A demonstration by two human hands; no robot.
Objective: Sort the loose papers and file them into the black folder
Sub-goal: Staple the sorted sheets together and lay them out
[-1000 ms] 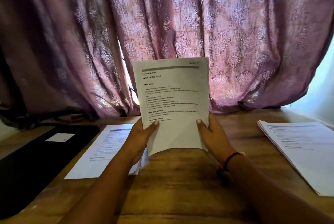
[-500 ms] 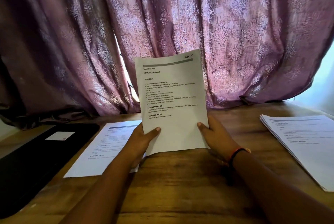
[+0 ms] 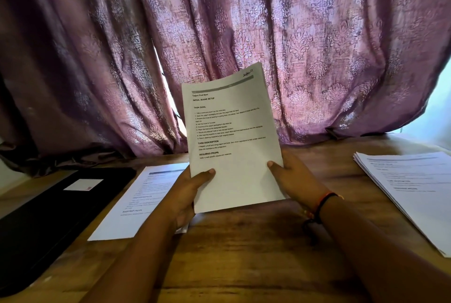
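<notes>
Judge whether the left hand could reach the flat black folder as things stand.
Probably yes, once freed: left hand grips the white printed sheet; the flat black folder lies unobstructed to its left.

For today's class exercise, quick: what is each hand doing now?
Left hand: grips the printed sheet at its lower left edge.
Right hand: grips its lower right edge.

A purple patterned curtain (image 3: pixel 292 46) is being hung across the far side, its hem being rested on the wooden table (image 3: pixel 244 254). Daylight is being let through 1 narrow gap (image 3: pixel 168 87) left of centre.
</notes>
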